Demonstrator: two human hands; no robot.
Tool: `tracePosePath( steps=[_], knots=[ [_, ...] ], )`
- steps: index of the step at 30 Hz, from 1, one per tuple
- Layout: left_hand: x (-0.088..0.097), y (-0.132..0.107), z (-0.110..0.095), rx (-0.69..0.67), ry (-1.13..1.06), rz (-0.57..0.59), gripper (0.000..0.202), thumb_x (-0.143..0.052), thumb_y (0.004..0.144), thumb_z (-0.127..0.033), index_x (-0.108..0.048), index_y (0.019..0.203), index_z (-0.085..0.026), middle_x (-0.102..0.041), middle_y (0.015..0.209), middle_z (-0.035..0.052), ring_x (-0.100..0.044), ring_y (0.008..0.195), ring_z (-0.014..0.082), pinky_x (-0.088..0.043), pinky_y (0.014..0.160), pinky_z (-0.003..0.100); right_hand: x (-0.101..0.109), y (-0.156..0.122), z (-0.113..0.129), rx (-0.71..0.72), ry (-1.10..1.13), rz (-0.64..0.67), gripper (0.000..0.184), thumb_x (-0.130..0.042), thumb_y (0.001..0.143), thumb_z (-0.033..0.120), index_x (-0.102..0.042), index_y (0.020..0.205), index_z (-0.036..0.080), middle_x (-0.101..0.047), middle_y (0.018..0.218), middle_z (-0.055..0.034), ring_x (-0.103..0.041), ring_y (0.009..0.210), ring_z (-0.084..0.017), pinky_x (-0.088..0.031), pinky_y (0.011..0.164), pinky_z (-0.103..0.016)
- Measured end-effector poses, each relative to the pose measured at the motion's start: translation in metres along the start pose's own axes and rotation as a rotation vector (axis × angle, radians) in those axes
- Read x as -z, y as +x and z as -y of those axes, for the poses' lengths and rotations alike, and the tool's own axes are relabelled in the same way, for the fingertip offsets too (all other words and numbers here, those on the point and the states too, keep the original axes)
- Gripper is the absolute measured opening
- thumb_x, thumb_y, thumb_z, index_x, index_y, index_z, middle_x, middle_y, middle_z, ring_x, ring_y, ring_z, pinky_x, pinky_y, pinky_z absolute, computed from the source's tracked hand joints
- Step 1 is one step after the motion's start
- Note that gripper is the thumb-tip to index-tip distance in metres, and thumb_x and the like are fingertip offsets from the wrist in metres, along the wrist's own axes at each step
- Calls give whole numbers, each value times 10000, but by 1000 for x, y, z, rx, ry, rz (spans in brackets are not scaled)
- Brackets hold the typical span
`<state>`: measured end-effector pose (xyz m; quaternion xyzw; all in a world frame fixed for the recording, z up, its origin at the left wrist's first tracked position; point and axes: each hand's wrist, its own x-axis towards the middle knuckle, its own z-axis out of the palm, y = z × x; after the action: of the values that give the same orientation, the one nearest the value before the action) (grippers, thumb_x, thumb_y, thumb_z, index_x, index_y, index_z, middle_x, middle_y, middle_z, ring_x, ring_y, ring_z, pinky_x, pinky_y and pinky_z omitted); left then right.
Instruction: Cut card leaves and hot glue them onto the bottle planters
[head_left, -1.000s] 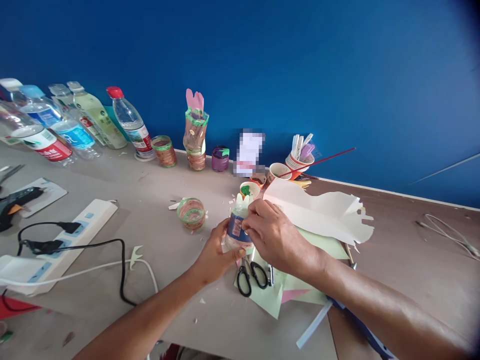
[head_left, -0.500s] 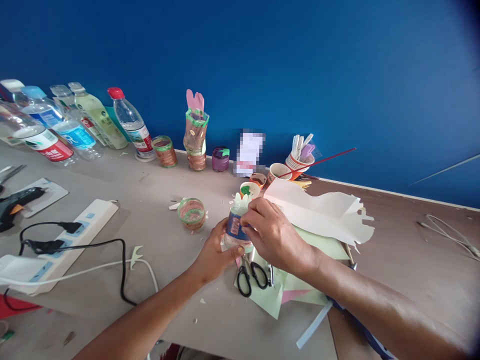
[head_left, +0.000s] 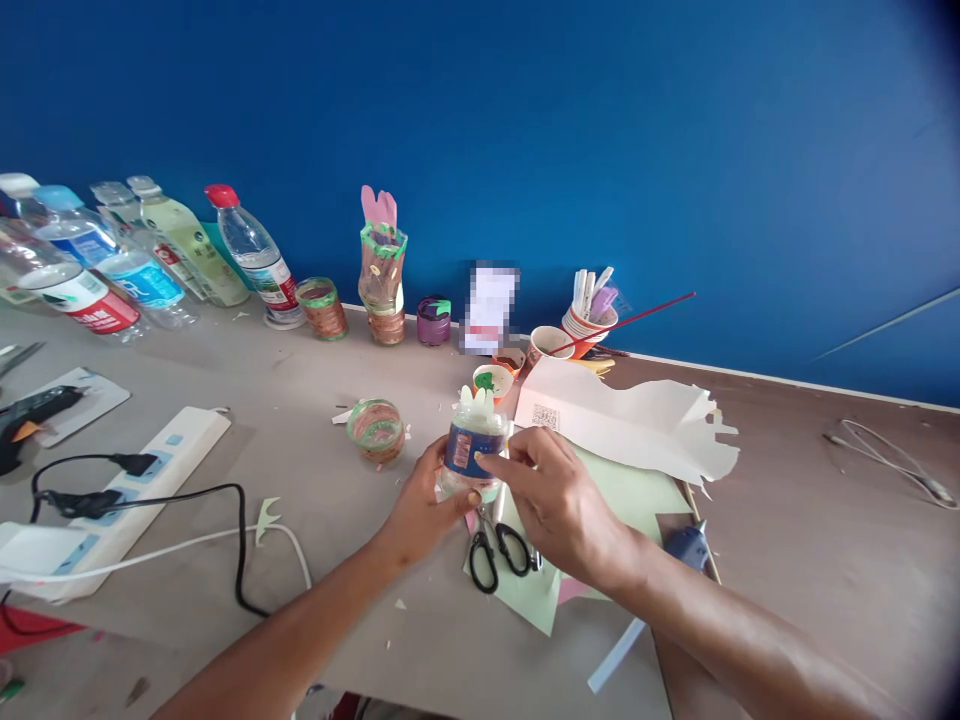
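Note:
My left hand (head_left: pixel 420 512) wraps the side and base of a cut plastic bottle (head_left: pixel 491 415) and holds it upright. A blue label (head_left: pixel 487 452) runs round the bottle, and pale ear-shaped paper pieces (head_left: pixel 477 400) stick up at its top. My right hand (head_left: pixel 562 500) is at the bottle's right side, its index finger stretched out with the tip against the label; the other fingers are bent and I see nothing held. Below the bottle lie black-handled scissors (head_left: pixel 484 565) on pale green paper (head_left: pixel 529 605).
A cut bottle ring (head_left: pixel 375 430) stands left of my hands. Painted bottle crafts (head_left: pixel 382 290), plastic bottles (head_left: pixel 259 260) and paper cups (head_left: pixel 551 343) line the blue wall. A power strip (head_left: pixel 172 450) with cables lies left; torn white paper (head_left: pixel 637 410) and a blue glue gun (head_left: pixel 686 545) are right.
My right hand has dropped lower and opened out from its closer finger grip, leaving its index fingertip on the label. My left hand still holds the bottle. The whole view has shifted slightly.

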<state>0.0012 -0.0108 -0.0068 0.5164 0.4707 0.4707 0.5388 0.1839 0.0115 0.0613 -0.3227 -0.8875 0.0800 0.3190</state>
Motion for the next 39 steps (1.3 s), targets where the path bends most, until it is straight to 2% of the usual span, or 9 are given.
tracePosePath(
  steps=[3, 5, 8, 11, 17, 24, 27, 32, 39],
  knots=[
    [0, 0, 1, -9, -6, -8, 724, -727, 733, -550, -464, 1319, -217, -553, 1360, 131, -450, 1315, 346, -368, 1073, 480, -5, 4, 1, 3, -102, 48, 344, -434, 821, 9, -709, 978, 144, -521, 839, -92, -453, 735, -204, -420, 646, -341],
    [1, 0, 1, 2, -9, -21, 725, -740, 723, -545, -473, 1315, -222, -555, 1360, 127, -443, 1320, 350, -366, 1075, 481, -5, 6, 1, -22, -81, 55, 351, -432, 818, 4, -706, 975, 154, -518, 829, -82, -452, 730, -199, -420, 645, -332],
    [1, 0, -1, 15, -19, -15, 731, -746, 725, -529, -467, 1332, -233, -548, 1371, 124, -445, 1318, 359, -366, 1073, 493, -1, 8, 0, -57, 45, -3, 364, -423, 821, -13, -691, 1000, 158, -492, 809, -59, -456, 716, -183, -428, 638, -311],
    [0, -1, -3, 3, -19, -4, 729, -743, 733, -519, -463, 1337, -223, -550, 1368, 126, -450, 1311, 368, -364, 1075, 499, 3, 10, 0, -21, 41, -43, 383, -422, 821, -18, -680, 1035, 167, -487, 824, -62, -454, 726, -189, -427, 642, -318],
    [0, -1, -3, -29, -33, 2, 695, -722, 754, -505, -461, 1334, -225, -552, 1363, 124, -451, 1310, 363, -359, 1081, 503, 3, 15, 0, 85, -154, 77, 329, -452, 812, 23, -694, 978, 172, -527, 869, -90, -418, 738, -206, -394, 670, -341],
    [1, 0, -1, -33, -33, 10, 683, -721, 765, -490, -455, 1329, -210, -541, 1382, 127, -423, 1337, 356, -347, 1090, 485, 1, 15, 1, 90, -289, 148, 287, -474, 810, 46, -685, 958, 172, -561, 850, -101, -412, 776, -242, -351, 687, -363],
    [0, 0, -2, -30, -32, -6, 673, -714, 766, -509, -463, 1322, -226, -555, 1372, 108, -414, 1347, 353, -358, 1084, 464, -1, 15, 4, 67, -309, 158, 261, -475, 820, 55, -673, 950, 163, -564, 826, -97, -410, 763, -243, -342, 676, -365],
    [-1, 1, -3, -20, -28, -36, 690, -711, 751, -550, -469, 1303, -213, -565, 1355, 122, -440, 1329, 347, -366, 1077, 462, -6, 13, 9, -7, -303, 157, 256, -473, 828, 60, -661, 983, 139, -567, 849, -110, -438, 788, -252, -358, 681, -375],
    [1, 0, -1, -4, -1, -48, 698, -692, 764, -559, -450, 1314, -204, -566, 1356, 129, -436, 1338, 340, -370, 1063, 439, -6, 13, 14, -91, -150, 106, 315, -459, 841, 64, -660, 1079, 107, -573, 919, -136, -472, 815, -259, -423, 703, -390]
  ],
)
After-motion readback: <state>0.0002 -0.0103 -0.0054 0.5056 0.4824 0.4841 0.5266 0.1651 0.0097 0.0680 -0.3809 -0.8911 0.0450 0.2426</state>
